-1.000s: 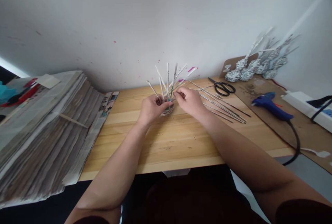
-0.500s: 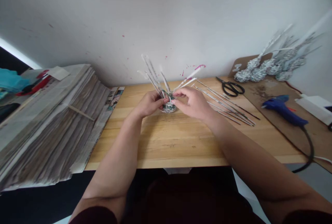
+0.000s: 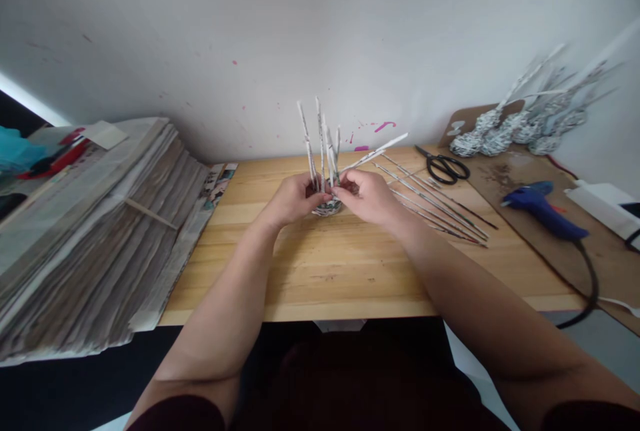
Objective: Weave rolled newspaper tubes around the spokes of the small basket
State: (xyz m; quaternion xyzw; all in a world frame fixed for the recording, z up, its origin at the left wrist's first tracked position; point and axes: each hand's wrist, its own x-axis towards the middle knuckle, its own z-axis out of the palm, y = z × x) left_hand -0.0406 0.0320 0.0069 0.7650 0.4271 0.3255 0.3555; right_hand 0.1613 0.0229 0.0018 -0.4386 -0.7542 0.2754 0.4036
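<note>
A small round basket woven from rolled paper sticks (image 3: 327,208) stands on the wooden table between my hands. Several pale paper spokes (image 3: 321,141) rise from it, and some lean out to the right. My left hand (image 3: 295,199) grips the basket's left side, thumb in front and fingers behind. Pinched at the right rim, my right hand (image 3: 369,196) has a paper strand between thumb and fingers; its fingertips are partly hidden. Loose rolled paper sticks (image 3: 440,206) lie on the table just right of that hand.
Black scissors (image 3: 447,168) rest behind the loose sticks. A blue glue gun (image 3: 547,211) lies on a brown board at right, near a white power strip (image 3: 603,201). Woven paper pieces (image 3: 493,131) stand at the back right. A tall newspaper stack (image 3: 95,238) fills the left.
The basket has turned between my hands, and its spokes now point differently. My right hand has shifted along the rim with the strand. The camera view has swung slightly.
</note>
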